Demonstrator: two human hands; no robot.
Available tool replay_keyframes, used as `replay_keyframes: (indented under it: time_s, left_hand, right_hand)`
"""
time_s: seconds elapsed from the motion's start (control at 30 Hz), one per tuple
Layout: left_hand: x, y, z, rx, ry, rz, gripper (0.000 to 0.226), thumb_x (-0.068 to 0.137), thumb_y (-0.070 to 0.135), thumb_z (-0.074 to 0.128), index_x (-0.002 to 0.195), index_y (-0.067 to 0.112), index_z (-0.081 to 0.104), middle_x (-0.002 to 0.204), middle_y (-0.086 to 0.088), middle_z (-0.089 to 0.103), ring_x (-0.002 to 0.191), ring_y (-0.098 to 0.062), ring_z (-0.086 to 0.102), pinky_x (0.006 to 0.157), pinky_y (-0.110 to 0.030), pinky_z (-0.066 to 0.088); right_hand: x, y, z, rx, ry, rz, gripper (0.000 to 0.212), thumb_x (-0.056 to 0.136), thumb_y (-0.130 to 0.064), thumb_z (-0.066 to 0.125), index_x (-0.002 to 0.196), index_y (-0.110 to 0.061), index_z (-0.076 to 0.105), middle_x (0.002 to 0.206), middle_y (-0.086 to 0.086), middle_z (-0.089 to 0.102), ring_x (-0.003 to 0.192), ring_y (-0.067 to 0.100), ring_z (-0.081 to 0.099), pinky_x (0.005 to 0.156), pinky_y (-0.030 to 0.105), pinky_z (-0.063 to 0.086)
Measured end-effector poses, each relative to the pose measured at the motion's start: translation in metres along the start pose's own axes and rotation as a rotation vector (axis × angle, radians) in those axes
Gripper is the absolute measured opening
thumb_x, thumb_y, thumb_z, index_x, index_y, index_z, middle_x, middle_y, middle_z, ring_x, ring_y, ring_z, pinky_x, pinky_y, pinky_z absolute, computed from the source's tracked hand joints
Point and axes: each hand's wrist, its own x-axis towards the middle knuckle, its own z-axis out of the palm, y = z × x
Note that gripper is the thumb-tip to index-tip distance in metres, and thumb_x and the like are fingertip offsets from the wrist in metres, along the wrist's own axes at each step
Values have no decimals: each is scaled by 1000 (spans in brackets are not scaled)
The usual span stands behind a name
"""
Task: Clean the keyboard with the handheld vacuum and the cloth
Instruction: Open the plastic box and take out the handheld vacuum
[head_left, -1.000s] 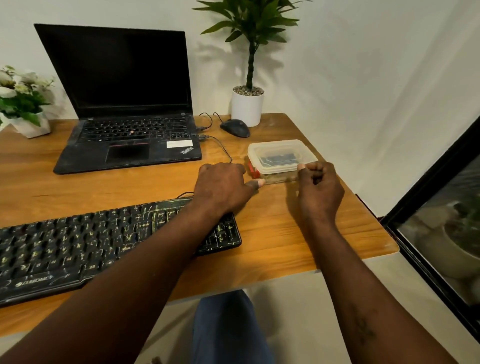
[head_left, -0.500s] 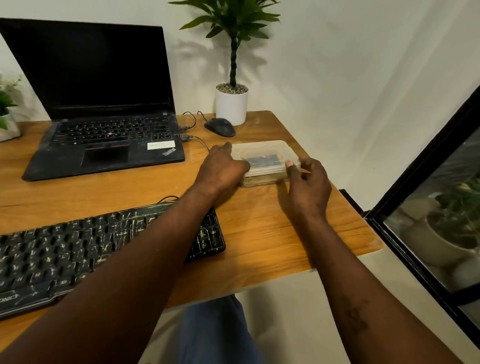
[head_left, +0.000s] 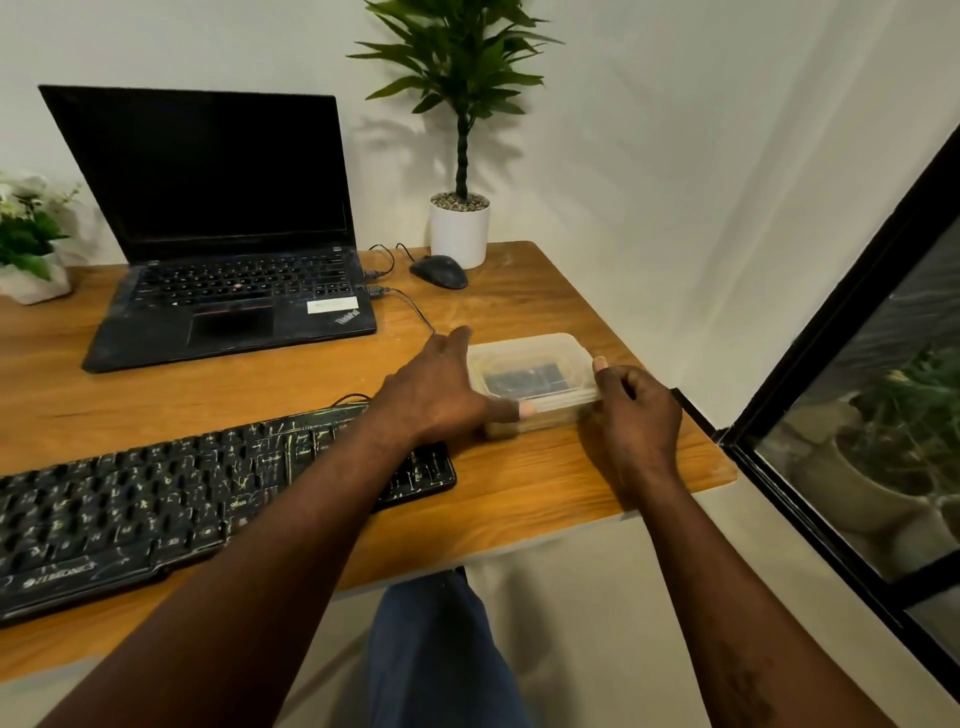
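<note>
Clasps container (head_left: 537, 349) left end with left hand (head_left: 431, 395); pinches right lid rim with right hand (head_left: 639, 410). Long axis of keyboard (head_left: 156, 499) running leftward from grip, right end under left wrist.

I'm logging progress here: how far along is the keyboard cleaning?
Nothing looks done: the keyboard shows pale streaks, with no tool on it. In hand: the left hand and right hand grip a lidded plastic container with something dark inside. Left: no vacuum or cloth shows, so finding them, vacuuming and wiping all remain.
</note>
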Motion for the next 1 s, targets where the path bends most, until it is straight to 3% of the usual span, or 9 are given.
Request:
replay_keyframes:
  time_s: [0.1, 0.23, 0.33, 0.5, 0.6, 0.7, 0.8, 0.87, 1.0]
  left_hand:
    - [-5, 4, 2, 149, -50, 15, 141, 57, 89, 73, 164, 28, 4, 163, -4, 19, 149, -29, 28, 115, -56, 37]
    - [-2, 7, 3, 230, -34, 36, 127, 58, 88, 73, 158, 26, 26, 152, -7, 30, 139, -27, 32, 109, -53, 42]
    - [-2, 8, 6, 245, 6, 85, 120, 62, 84, 74, 156, 22, 31, 149, -5, 37, 134, -25, 39, 106, -50, 45]
    - [0, 4, 4, 164, 15, 90, 112, 56, 89, 68, 145, 23, 47, 132, -1, 51, 113, -19, 53, 93, -43, 54]
    - [-2, 1, 0, -39, 5, 113, 88, 62, 85, 71, 126, 25, 62, 123, 1, 63, 100, -15, 60, 82, -36, 55]
    - [-3, -3, -7, -299, -5, 79, 79, 80, 70, 72, 143, 25, 56, 142, 2, 57, 119, -17, 57, 90, -34, 49]
    - [3, -4, -10, -379, 35, 39, 62, 79, 78, 61, 114, 28, 66, 120, 4, 67, 105, -15, 61, 90, -40, 52]
    - [8, -4, -12, -387, 58, 5, 62, 84, 79, 57, 113, 26, 69, 115, 3, 68, 103, -17, 63, 94, -43, 52]
    - [21, -7, -16, -435, 75, -61, 78, 85, 86, 46, 119, 21, 71, 118, 4, 68, 108, -20, 63, 98, -42, 49]
  right_hand:
    - [-3, -3, -2, -28, -3, -25, 35, 103, -42, 59, 77, -22, 71, 80, -7, 70, 76, 8, 64, 66, 27, 51]
    - [-4, -3, -4, -19, 28, -59, 22, 101, -40, 63, 85, -30, 75, 91, -14, 72, 89, 6, 67, 81, 35, 58]
    - [-6, -5, -4, -6, 57, -84, 13, 100, -39, 65, 89, -38, 72, 93, -22, 68, 93, 4, 66, 88, 37, 57]
    - [-7, -7, -4, 54, 98, -108, 17, 99, -44, 65, 90, -33, 73, 94, -13, 70, 91, 2, 66, 81, 28, 56]
    - [-7, -8, -4, 116, 83, -84, 25, 105, -42, 55, 87, -32, 70, 94, -11, 70, 89, -1, 64, 75, 17, 51]
    - [-5, -4, -2, 159, 47, -17, 32, 108, -35, 47, 95, -28, 75, 101, -13, 71, 101, 6, 64, 85, 27, 52]
    - [-2, -2, 0, 61, 19, -55, 15, 103, -33, 60, 101, -27, 74, 104, -9, 70, 100, 9, 66, 88, 36, 58]
    - [-1, -1, 1, 6, -1, -88, 5, 97, -28, 69, 100, -31, 71, 106, -11, 69, 100, 10, 66, 87, 37, 59]
    - [-1, 0, 0, -31, 3, -118, 20, 92, -15, 71, 103, -32, 70, 107, -13, 66, 99, 11, 65, 85, 35, 59]
